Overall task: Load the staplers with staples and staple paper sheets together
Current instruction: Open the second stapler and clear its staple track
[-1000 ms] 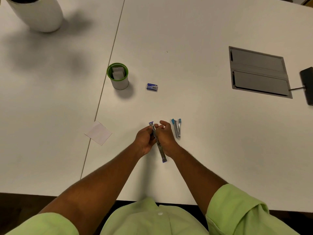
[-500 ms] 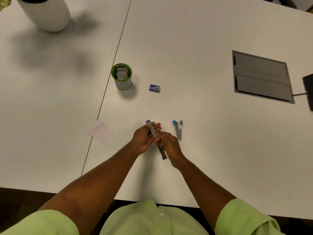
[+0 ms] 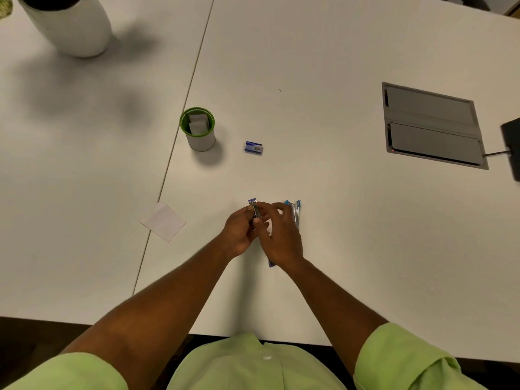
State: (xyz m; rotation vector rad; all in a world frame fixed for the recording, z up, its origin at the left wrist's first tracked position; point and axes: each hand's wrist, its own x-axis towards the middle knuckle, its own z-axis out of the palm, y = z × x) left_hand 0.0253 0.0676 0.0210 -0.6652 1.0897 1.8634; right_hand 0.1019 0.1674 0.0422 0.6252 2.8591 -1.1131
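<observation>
The purple stapler [image 3: 255,208] is opened out long and held low over the tabletop [image 3: 337,235] in front of the person, its metal top end poking out beyond the fingers and its far purple tip showing below the right wrist. Holding it flat and opened this way probably keeps the staple channel facing up, which suits the loading step, though the channel itself is too small to make out and no staple strip can be seen. The left hand [image 3: 242,230] curls round the upper part of the stapler from the left, fingers wrapped on it to steady it. The right hand [image 3: 281,237] lies over the stapler's middle with its fingers bent toward the top end; whether it pinches the stapler or a staple strip, I cannot tell. Both forearms come in from the near edge and meet over the stapler, wrists close together. The blue stapler [image 3: 295,213] lies on the tabletop just beside the right hand's fingers, untouched, likely waiting its turn. The small blue staple box [image 3: 253,147] sits farther away, near the green-rimmed cup [image 3: 197,130] holding paper slips. One loose paper sheet [image 3: 163,221] lies to the left, within easy reach for stapling later.
</observation>
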